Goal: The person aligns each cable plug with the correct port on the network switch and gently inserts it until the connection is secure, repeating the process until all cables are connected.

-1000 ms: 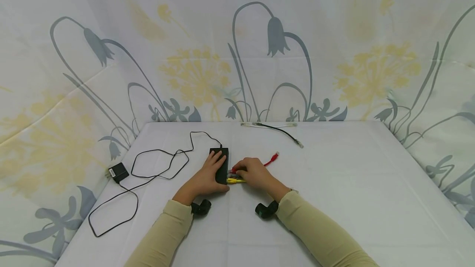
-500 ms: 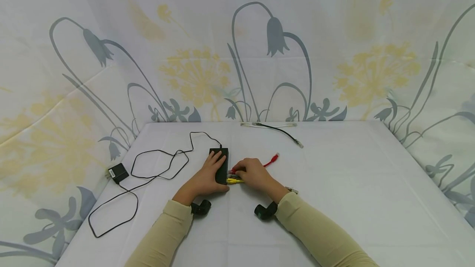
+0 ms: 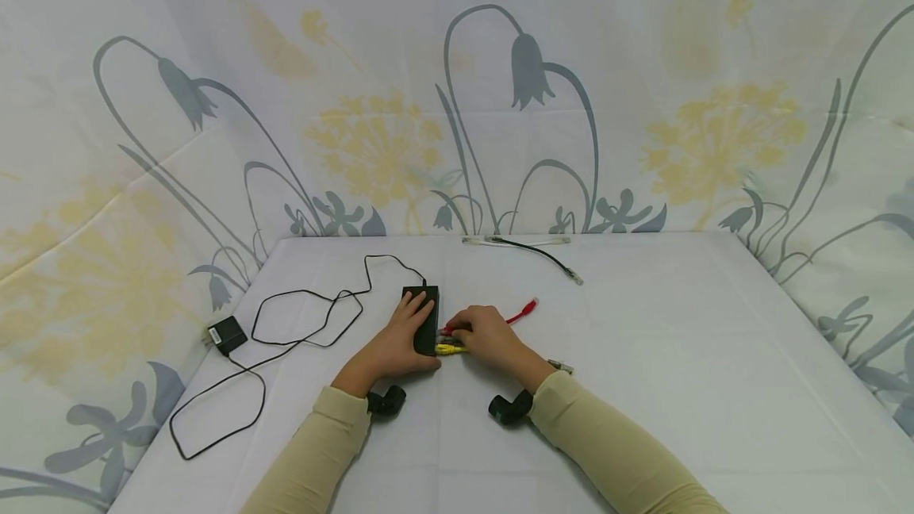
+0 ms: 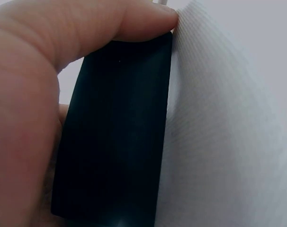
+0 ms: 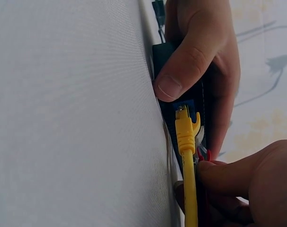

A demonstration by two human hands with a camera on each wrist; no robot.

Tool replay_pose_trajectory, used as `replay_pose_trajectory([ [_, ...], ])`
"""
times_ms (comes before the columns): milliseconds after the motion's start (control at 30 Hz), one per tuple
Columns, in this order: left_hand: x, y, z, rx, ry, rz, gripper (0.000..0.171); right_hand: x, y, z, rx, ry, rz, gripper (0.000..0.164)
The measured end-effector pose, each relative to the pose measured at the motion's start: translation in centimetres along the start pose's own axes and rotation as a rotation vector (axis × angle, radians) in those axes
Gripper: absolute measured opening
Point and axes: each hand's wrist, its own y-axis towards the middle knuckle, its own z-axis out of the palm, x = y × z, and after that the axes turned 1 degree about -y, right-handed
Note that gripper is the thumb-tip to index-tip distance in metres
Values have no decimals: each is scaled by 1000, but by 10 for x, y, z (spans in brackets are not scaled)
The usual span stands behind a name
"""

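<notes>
A black network switch (image 3: 429, 333) lies on the white table, its port side turned to the right. My left hand (image 3: 389, 349) holds it, fingers spread over the top and thumb bent along the near end, as the left wrist view also shows. My right hand (image 3: 493, 337) pinches a red network cable (image 3: 527, 308) close to its plug at the port side; the fingers hide whether that plug is seated. A yellow network cable (image 5: 189, 179) has its plug at the nearest port in the right wrist view. Between red and yellow, a greyish plug is partly hidden.
A power adapter (image 3: 228, 335) lies at the left, its thin black cord (image 3: 307, 289) looping over to the switch. A black cable (image 3: 539, 251) and a white cable (image 3: 553, 242) lie at the back edge. A clear plug end (image 3: 560, 366) shows beside the right wrist.
The red cable's free end has dipped slightly toward me, while my right hand keeps its pinch at the port side. The left hand stays on the network switch.
</notes>
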Motion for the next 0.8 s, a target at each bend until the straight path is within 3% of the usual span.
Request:
replay_pose_trajectory([
  [500, -1, -2, -1, -10, -11, 15, 101, -5, 3, -1, 85, 18, -14, 22],
  [800, 0, 0, 0, -9, -6, 10, 101, -6, 5, -2, 86, 12, -23, 22],
])
